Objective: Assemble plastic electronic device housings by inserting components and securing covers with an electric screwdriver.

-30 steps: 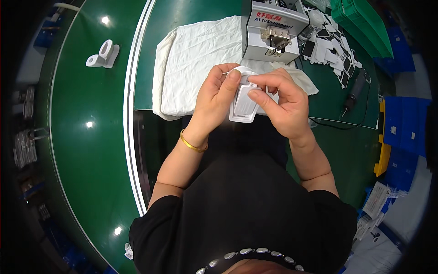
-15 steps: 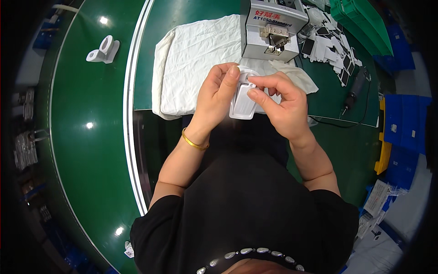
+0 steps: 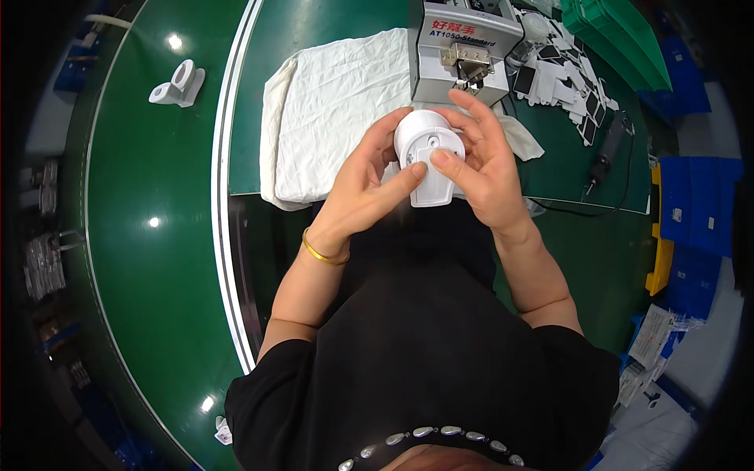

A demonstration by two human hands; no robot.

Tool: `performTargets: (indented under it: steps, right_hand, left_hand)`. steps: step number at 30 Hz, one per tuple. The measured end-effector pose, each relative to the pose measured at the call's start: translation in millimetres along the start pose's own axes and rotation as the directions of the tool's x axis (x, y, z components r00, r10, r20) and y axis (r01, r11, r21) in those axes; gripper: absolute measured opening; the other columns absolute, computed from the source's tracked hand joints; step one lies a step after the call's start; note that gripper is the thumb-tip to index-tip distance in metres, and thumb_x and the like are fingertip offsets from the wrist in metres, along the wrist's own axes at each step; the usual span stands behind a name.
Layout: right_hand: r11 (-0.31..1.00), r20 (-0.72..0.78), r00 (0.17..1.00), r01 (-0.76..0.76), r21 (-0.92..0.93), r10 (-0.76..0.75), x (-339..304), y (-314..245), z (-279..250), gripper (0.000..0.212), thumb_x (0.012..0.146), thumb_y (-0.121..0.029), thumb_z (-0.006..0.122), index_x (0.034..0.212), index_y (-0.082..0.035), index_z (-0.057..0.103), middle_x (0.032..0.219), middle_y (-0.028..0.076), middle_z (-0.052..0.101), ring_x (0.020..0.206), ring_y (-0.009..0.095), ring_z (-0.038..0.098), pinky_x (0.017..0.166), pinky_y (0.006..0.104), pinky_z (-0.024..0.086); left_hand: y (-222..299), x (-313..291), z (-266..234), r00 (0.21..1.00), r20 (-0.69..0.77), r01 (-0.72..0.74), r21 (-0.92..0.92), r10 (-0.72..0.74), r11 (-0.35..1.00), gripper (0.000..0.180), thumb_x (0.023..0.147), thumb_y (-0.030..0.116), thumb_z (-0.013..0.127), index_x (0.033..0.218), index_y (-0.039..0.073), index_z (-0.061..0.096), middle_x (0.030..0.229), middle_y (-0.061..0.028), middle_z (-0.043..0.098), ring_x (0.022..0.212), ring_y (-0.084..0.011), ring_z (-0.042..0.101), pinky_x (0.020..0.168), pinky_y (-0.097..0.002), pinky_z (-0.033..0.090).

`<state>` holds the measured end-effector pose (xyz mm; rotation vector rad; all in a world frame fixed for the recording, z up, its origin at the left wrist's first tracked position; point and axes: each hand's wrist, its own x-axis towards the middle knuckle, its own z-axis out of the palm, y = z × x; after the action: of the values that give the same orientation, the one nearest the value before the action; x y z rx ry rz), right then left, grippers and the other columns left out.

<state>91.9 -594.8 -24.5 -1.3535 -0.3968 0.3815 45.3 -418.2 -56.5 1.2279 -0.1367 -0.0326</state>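
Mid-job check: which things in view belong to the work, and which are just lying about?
Work in hand:
- white plastic part, held by left hand and right hand
- probably the similar white piece at far left

Apparently just lying about:
- white cloth
- corded tool
- green crate

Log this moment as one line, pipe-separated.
left hand: holding white part | right hand: holding same part | both thumbs: on its face | white cloth: left of grey machine
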Motion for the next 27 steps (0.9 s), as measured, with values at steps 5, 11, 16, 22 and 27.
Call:
performTargets:
  steps: [5,11,16,22,27]
  right_hand:
    - [0.992,-0.014,0.998,0.058,-0.109,-0.060,-4,-4,-2,0.070,0.089,-0.004,0.068,0.146,-0.001,0.029,0.133,0.021,0.054,0.114,0.023,0.059,0.097,0.0344,0.049]
    - [0.995,-0.065,0.993,-0.097,0.007,0.097,-11,-3,-20,0.062,0.090,-0.002,0.068,0.144,-0.003,0.038,0.127,0.017,0.060,0.108,0.019,0.062,0.094,0.0313,0.051]
    - [0.869,-0.522,0.783,0.046,-0.493,-0.338,-2,-10,-142,0.046,0.090,-0.013,0.070,0.133,-0.002,0.056,0.125,0.014,0.062,0.109,0.019,0.063,0.094,0.0327,0.051]
    - [0.130,-0.768,0.436,-0.826,-0.549,-0.469,-22,-16,-315,0.078,0.071,-0.049,0.081,0.131,-0.002,0.059,0.113,0.020,0.066,0.113,0.034,0.062,0.099,0.0418,0.047]
    - [0.437,-0.871,0.425,-0.753,-0.492,-0.247,-30,-2,-370,0.067,0.070,-0.038,0.082,0.119,0.003,0.064,0.106,0.019,0.067,0.105,0.029,0.066,0.093,0.0415,0.051]
  left_hand:
    - [-4,-3,9,0.999,-0.020,-0.037,0.082,0.039,0.996,0.073,0.089,0.011,0.071,0.148,-0.003,0.031,0.135,-0.0168,0.053,0.123,-0.0225,0.052,0.103,-0.0372,0.042]
    - [-5,-3,25,0.970,0.093,-0.242,0.360,0.224,0.901,0.099,0.070,0.016,0.088,0.149,0.002,0.031,0.144,-0.0184,0.046,0.132,-0.0298,0.048,0.108,-0.0392,0.041]
    - [-9,-11,20,0.964,0.055,-0.247,0.537,0.259,0.806,0.109,0.059,0.018,0.094,0.148,0.006,0.034,0.147,-0.0148,0.044,0.134,-0.0316,0.047,0.110,-0.0409,0.040]
    - [-22,-13,28,0.956,0.080,-0.276,0.583,0.284,0.765,0.102,0.056,0.023,0.096,0.141,0.007,0.042,0.137,-0.0127,0.050,0.124,-0.0305,0.050,0.106,-0.0398,0.041]
    - [-41,-20,30,0.949,0.109,-0.298,0.617,0.296,0.728,0.096,0.057,0.023,0.095,0.138,0.005,0.045,0.132,-0.0136,0.054,0.122,-0.0328,0.051,0.104,-0.0404,0.043]
